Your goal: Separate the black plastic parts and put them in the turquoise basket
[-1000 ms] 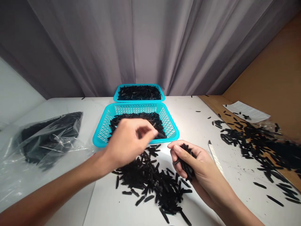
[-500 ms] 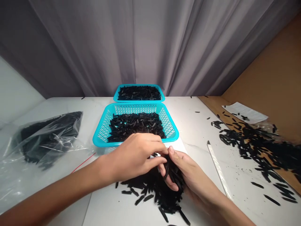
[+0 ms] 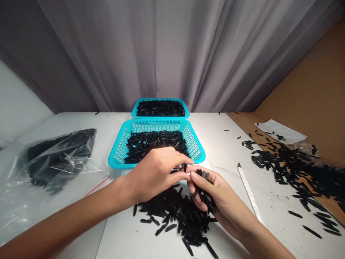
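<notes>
My left hand (image 3: 159, 172) is pinched around a small black piece (image 3: 184, 167), just in front of the near turquoise basket (image 3: 201, 154). Against its fingertips, my right hand (image 3: 210, 187) is curled round a bunch of black strips (image 3: 206, 198), its thumb on top. Under both hands a loose pile of black strips (image 3: 172, 212) lies on a white sheet (image 3: 121, 233). More black strips (image 3: 156, 140) fill the floor of the near basket, partly hidden by my left hand.
A second turquoise basket (image 3: 161, 117) of black strips stands behind. A clear plastic bag (image 3: 61, 154) of dark pieces lies left, beside a red line (image 3: 98, 186). At right are a white-handled blade (image 3: 250, 194), scattered black strips (image 3: 291, 165) and white paper (image 3: 280, 131).
My right hand has opened up slightly, showing more of the strips in its palm. My left hand has lifted a little, and a small black piece now shows between its fingers.
</notes>
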A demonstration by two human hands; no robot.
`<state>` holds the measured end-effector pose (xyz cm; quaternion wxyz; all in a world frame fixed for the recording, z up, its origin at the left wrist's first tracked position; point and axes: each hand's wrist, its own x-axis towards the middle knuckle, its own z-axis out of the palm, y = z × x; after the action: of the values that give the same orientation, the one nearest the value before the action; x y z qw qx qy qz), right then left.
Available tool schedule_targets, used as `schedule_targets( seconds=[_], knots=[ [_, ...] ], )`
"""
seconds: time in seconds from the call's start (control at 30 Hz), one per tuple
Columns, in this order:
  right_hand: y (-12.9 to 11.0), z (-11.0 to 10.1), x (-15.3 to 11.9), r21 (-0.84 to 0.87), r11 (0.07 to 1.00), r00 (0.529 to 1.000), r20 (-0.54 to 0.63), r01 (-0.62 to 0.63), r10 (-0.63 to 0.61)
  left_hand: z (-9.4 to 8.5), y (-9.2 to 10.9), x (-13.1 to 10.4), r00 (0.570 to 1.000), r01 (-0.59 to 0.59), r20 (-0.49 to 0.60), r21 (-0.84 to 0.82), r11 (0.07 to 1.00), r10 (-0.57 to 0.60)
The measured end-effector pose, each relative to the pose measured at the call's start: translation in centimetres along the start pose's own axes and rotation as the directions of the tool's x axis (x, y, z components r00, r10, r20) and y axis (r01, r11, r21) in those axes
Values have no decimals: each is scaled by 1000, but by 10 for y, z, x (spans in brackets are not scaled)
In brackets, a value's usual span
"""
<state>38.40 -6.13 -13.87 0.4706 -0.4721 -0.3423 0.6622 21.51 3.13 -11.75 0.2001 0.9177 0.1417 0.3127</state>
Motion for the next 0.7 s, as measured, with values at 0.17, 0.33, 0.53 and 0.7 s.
schedule_targets(
  seconds=[0.17, 0.33, 0.53, 0.7],
  knots=[
    [2, -2, 0, -11, 1000, 1000, -11, -22, 22, 1, -1, -3, 980, -194, 80, 181, 964, 182],
    [1, -2, 2, 21, 1000, 999, -49, -21, 22, -6, 1, 0, 987, -60, 155, 83, 995, 47],
    [-3, -5, 2, 61, 998, 991, -135, 19, -11, -10, 1, 4, 992, 119, 56, -28, 993, -117],
    [-4, -7, 1, 55, 996, 985, -162, 65, -55, -9, 1, 4, 991, 129, 45, -45, 991, -127]
  ],
)
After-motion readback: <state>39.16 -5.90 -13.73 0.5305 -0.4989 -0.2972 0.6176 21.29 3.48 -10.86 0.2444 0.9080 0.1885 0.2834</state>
